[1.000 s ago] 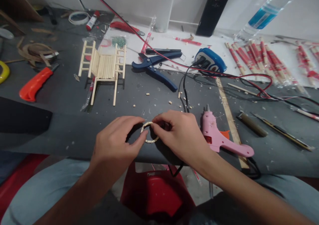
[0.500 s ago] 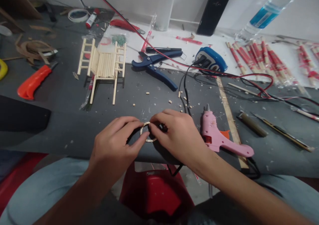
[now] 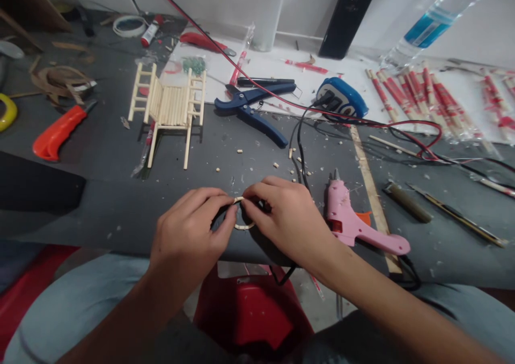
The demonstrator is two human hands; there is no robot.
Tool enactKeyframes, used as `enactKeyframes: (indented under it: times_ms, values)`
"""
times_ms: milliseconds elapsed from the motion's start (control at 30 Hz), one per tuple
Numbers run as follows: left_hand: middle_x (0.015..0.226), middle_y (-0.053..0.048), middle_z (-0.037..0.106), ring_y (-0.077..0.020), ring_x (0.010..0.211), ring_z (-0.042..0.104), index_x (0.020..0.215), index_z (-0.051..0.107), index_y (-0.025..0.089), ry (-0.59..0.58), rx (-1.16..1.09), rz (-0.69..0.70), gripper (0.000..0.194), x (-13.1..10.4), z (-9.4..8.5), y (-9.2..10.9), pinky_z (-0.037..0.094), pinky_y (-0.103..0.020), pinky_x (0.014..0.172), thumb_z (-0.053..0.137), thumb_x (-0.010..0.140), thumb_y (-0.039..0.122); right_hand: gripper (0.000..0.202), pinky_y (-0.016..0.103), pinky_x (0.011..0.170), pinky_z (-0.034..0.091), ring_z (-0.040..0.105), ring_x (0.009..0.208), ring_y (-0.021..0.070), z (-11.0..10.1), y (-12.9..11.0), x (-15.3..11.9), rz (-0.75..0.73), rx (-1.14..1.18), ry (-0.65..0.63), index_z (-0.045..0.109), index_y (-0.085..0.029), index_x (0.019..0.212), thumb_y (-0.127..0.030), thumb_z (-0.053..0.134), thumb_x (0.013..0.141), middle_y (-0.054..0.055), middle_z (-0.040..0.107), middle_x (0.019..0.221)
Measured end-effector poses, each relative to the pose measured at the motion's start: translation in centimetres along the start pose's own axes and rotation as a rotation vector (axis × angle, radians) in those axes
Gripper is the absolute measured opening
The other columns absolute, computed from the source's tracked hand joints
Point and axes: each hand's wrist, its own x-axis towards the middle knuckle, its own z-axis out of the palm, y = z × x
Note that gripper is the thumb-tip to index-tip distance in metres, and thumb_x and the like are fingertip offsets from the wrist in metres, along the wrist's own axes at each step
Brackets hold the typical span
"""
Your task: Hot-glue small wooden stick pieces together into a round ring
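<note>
Between my hands, low over the front of the grey table, is a small ring of short pale wooden pieces [image 3: 243, 226]. My left hand [image 3: 192, 221] pinches its left side between thumb and fingers. My right hand [image 3: 284, 211] grips the other side, its fingertips close to the left ones at the top of the ring. The fingers hide both sides of the ring; only its top and bottom arcs show. Behind the hands, small cut wooden bits [image 3: 276, 165] lie scattered on the table. A pink glue gun [image 3: 340, 208] rests on its side to the right of my right hand.
A miniature chair of wooden sticks [image 3: 174, 106] stands at the back left, beside blue cutters [image 3: 253, 106]. An orange-handled tool [image 3: 60, 133] lies far left. Cables [image 3: 362, 121] cross the back right, near bundled sticks [image 3: 426, 93] and a bottle [image 3: 430, 28]. A knife [image 3: 454, 213] lies right.
My left thumb has drawn back from inside the ring toward its left side, and the left fingers now cover more of it. My right hand keeps its grip almost unmoved.
</note>
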Motion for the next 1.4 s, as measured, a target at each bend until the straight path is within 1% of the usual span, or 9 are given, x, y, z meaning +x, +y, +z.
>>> enactKeyframes:
  times_ms: [233,333,500,700,800,900,1100,1267,1400]
  values:
    - [0.102,-0.004,0.083,-0.0276,0.096,0.079,0.094,0.075,0.025,-0.009,0.007,-0.068,0.008,0.4,0.1,0.2,0.06,-0.04,0.082,0.067,0.095,0.027,0.015,0.031,0.074,0.043,0.068,0.082,0.0196,0.1,0.0,0.0,-0.002,0.015,-0.001,0.079,-0.017,0.09,-0.016,0.067,0.1,0.005,0.074,0.088]
    - [0.107,-0.002,0.082,-0.0253,0.099,0.079,0.098,0.074,0.028,-0.045,-0.06,-0.097,0.008,0.7,-0.7,0.0,0.06,-0.035,0.082,0.072,0.09,0.029,0.016,0.031,0.075,0.043,0.068,0.083,0.0195,0.1,0.0,0.1,0.002,0.023,-0.003,0.078,-0.017,0.089,-0.015,0.066,0.1,0.005,0.074,0.088]
    - [0.097,0.002,0.08,-0.0219,0.088,0.077,0.094,0.074,0.028,-0.129,-0.072,-0.097,0.01,1.1,-2.1,-0.5,0.057,-0.035,0.078,0.065,0.091,0.026,0.017,0.031,0.076,0.043,0.069,0.084,0.02,0.0,0.1,0.1,-0.004,0.025,0.002,0.078,-0.017,0.089,-0.016,0.066,0.1,0.006,0.075,0.089]
    - [0.111,-0.005,0.08,-0.0287,0.101,0.077,0.094,0.078,0.025,-0.146,0.028,-0.084,0.015,1.0,-1.4,-0.5,0.058,-0.041,0.082,0.067,0.091,0.034,0.017,0.031,0.075,0.043,0.069,0.084,0.0199,0.0,0.0,0.0,-0.011,0.019,-0.007,0.078,-0.016,0.091,-0.015,0.065,0.101,0.006,0.074,0.089]
    - [0.109,-0.006,0.081,-0.0306,0.103,0.076,0.093,0.078,0.025,-0.148,0.036,-0.072,0.014,0.9,-1.1,-0.5,0.058,-0.043,0.084,0.067,0.091,0.034,0.017,0.031,0.074,0.043,0.068,0.083,0.0197,-0.1,-0.1,0.0,-0.006,0.013,-0.013,0.078,-0.016,0.09,-0.014,0.064,0.1,0.006,0.074,0.088]
    - [0.107,-0.004,0.081,-0.0292,0.101,0.076,0.094,0.077,0.026,-0.151,0.006,-0.083,0.011,1.1,-1.4,-0.7,0.058,-0.041,0.083,0.069,0.091,0.034,0.017,0.031,0.075,0.043,0.069,0.083,0.0196,-0.1,-0.1,0.1,-0.002,0.011,-0.007,0.078,-0.016,0.09,-0.015,0.064,0.1,0.006,0.074,0.088]
    - [0.098,-0.002,0.08,-0.0237,0.084,0.074,0.101,0.075,0.028,-0.057,0.074,-0.184,0.011,3.3,-2.2,-2.3,0.054,-0.037,0.078,0.066,0.094,0.028,0.015,0.031,0.074,0.042,0.068,0.081,0.0197,0.1,0.0,0.2,-0.006,-0.017,0.003,0.077,-0.017,0.089,-0.015,0.066,0.099,0.006,0.074,0.087]
    - [0.101,-0.005,0.081,-0.0228,0.082,0.074,0.111,0.081,0.022,-0.139,0.07,-0.162,0.023,5.5,-1.9,-2.9,0.055,-0.036,0.079,0.068,0.092,0.023,0.015,0.031,0.071,0.039,0.066,0.078,0.0193,0.2,0.0,0.2,-0.008,-0.028,0.011,0.077,-0.017,0.088,-0.016,0.066,0.099,0.006,0.072,0.086]
    - [0.103,-0.007,0.081,-0.0245,0.084,0.074,0.114,0.082,0.02,-0.139,0.078,-0.107,0.027,7.0,-1.6,-3.0,0.055,-0.037,0.081,0.067,0.092,0.024,0.015,0.031,0.071,0.039,0.065,0.078,0.0189,0.2,0.0,0.2,-0.016,-0.03,0.011,0.076,-0.017,0.088,-0.015,0.066,0.099,0.005,0.072,0.085]
